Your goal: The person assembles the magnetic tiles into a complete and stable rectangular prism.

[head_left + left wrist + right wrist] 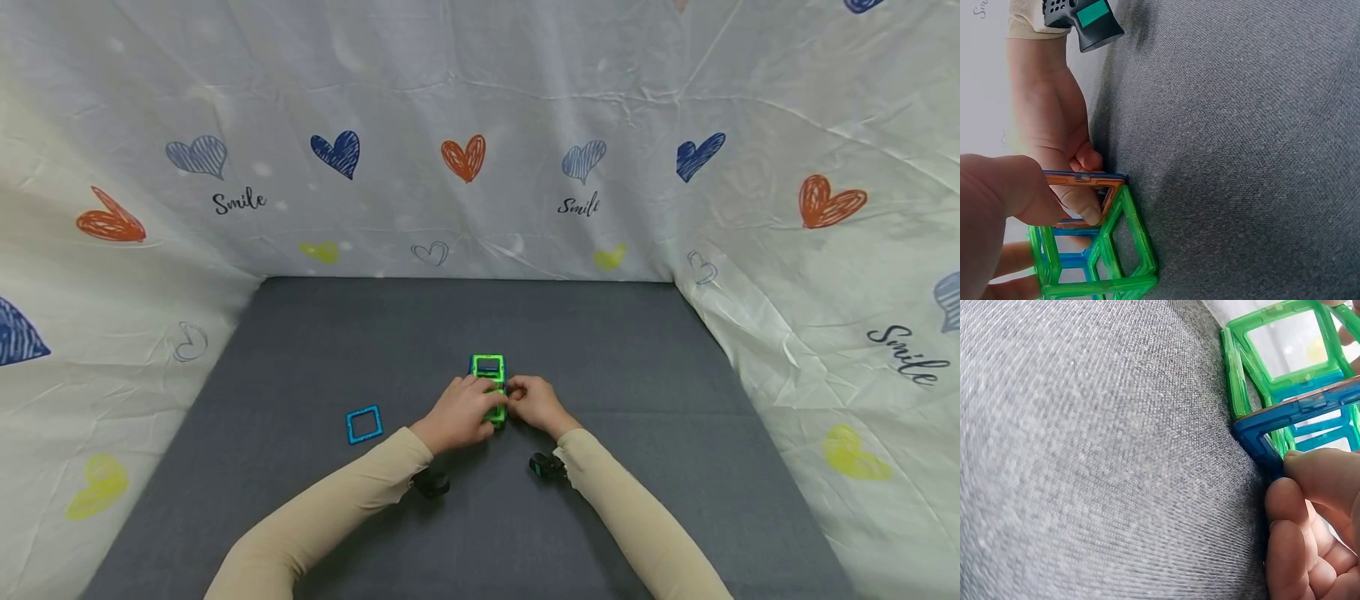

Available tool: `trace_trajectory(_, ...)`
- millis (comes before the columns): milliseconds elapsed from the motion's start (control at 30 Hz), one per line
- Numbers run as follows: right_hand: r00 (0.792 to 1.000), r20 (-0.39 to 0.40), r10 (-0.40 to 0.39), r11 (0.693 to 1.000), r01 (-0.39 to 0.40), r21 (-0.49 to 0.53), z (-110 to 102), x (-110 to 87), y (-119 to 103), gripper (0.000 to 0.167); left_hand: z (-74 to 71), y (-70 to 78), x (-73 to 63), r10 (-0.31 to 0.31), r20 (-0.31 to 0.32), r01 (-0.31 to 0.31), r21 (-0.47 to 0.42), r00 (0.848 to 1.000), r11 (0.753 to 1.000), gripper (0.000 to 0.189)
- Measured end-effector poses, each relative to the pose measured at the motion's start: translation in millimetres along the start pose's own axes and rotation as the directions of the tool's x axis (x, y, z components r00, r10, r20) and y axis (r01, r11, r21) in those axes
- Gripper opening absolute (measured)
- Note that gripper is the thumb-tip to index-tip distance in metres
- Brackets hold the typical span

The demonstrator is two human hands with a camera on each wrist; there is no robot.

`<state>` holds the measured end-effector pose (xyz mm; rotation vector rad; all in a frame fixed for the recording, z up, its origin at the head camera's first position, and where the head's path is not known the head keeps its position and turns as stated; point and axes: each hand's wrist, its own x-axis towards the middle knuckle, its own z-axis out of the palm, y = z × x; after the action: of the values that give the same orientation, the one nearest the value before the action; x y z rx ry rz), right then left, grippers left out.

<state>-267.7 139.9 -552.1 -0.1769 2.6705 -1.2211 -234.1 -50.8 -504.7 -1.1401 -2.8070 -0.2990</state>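
A box-like frame of green and blue magnetic tiles (488, 358) stands on the dark table, nearer its middle than its edges. My left hand (468, 410) reaches over the frame from the left and grips it, thumb on the near side, fingers spread behind the green tiles (1132, 231). At the frame's right side, my right hand (536, 402) pinches a blue square tile (1310, 403) by its lower edge, between thumb and curled forefinger. An orange tile (1085, 180) lies flat against that blue one, its face towards the left wrist camera. The green tiles meet this pair at a corner.
A loose blue square tile (349, 429) lies flat on the dark grey cloth (375, 333), left of my left hand. Behind and at both sides hang white curtains (510, 100) printed with hearts. Black wrist cameras (431, 483) sit under both wrists.
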Motion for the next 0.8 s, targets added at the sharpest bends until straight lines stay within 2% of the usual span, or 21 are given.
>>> trace_trajectory(400,0.999,-0.012,-0.037,0.999,0.037,-0.01,0.5,0.0,1.4,0.021,3.6,-3.3,-0.4,0.019,-0.048,-0.02,-0.015,0.999,1.0,0.035)
trace_trajectory(800,1.0,-0.007,-0.02,1.0,0.02,0.003,0.8,1.4,2.0,0.022,0.1,-3.5,0.1,0.022,-0.069,-0.026,-0.054,0.997,0.998,0.031)
